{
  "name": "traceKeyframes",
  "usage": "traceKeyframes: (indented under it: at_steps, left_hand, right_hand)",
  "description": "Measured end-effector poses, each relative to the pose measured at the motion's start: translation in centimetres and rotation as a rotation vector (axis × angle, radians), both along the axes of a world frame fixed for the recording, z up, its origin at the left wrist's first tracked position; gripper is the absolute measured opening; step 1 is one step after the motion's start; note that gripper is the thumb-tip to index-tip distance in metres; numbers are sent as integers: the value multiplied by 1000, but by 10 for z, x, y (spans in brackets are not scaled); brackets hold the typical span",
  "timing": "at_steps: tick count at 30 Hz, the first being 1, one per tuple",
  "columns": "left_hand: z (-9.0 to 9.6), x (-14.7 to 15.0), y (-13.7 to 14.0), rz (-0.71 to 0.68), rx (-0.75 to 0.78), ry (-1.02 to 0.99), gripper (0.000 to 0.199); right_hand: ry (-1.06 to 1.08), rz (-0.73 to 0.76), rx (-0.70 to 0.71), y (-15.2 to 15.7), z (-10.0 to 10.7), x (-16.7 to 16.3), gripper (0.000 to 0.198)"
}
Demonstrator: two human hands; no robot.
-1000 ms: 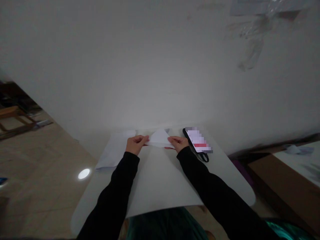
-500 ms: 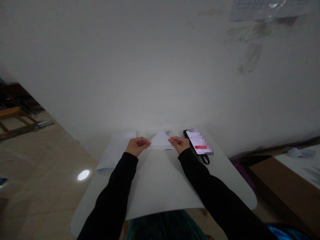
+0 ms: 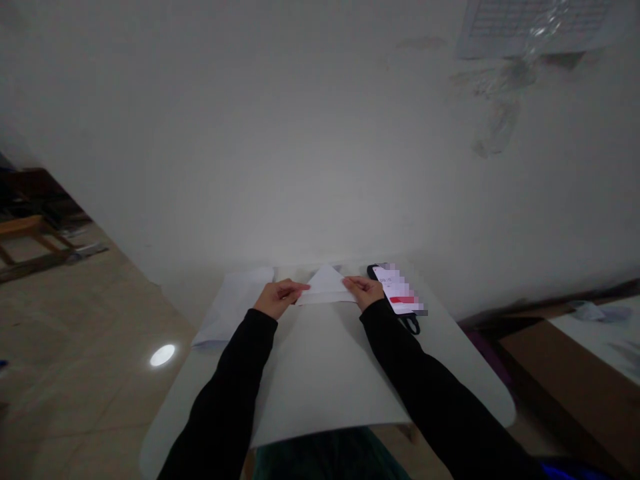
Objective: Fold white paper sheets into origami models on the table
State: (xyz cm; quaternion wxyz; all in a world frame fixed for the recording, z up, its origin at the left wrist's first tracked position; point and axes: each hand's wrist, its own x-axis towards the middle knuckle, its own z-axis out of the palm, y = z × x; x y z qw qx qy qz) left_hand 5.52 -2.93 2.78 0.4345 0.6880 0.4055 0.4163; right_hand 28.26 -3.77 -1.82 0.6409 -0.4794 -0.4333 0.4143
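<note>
A folded sheet of white paper (image 3: 327, 283) lies between my hands near the back of the white table (image 3: 325, 373). Its upper part forms a triangle with the point toward the wall, above a straight strip along the near edge. My left hand (image 3: 280, 297) pinches the left side of the paper between thumb and fingers. On the right side, my right hand (image 3: 364, 291) grips the paper the same way. A stack of white paper (image 3: 235, 303) lies left of my left hand. Just right of my right hand rests a phone (image 3: 397, 290) with a lit screen.
The white wall (image 3: 320, 147) rises directly behind the table. A brown cardboard box (image 3: 565, 373) stands to the right, below the table's edge. A wooden stool (image 3: 30, 230) is far left on the tiled floor (image 3: 100, 373). A black loop (image 3: 411, 325) sticks out from the phone's near end.
Both hands have shifted slightly right along the folded paper, and the left fingers now reach further over its left side. The camera view has tilted a little.
</note>
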Motion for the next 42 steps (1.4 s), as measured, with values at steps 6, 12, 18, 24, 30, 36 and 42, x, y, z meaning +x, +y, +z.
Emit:
traceKeyframes:
  at_steps: [6,12,18,24,30,36,42]
  left_hand:
    - [-4,-2,2,13,-8,1,21]
    - [0,0,-1,-17,43,-43,35]
    - [3,5,-6,55,94,-138,40]
    - [12,5,-5,237,161,-185,19]
    - [10,8,-6,280,164,-209,24]
    - [0,16,-4,270,122,-266,22]
    - [-1,19,-2,309,124,-393,36]
  right_hand:
    - [30,9,1,-1,3,0,35]
    - [58,89,65,-2,11,4,42]
    - [210,306,134,-5,29,12,33]
    - [164,577,134,-13,32,14,57]
    - [39,318,92,-14,25,-2,40]
    - [182,119,93,-12,24,-6,34]
    - [281,145,86,-12,22,-7,47]
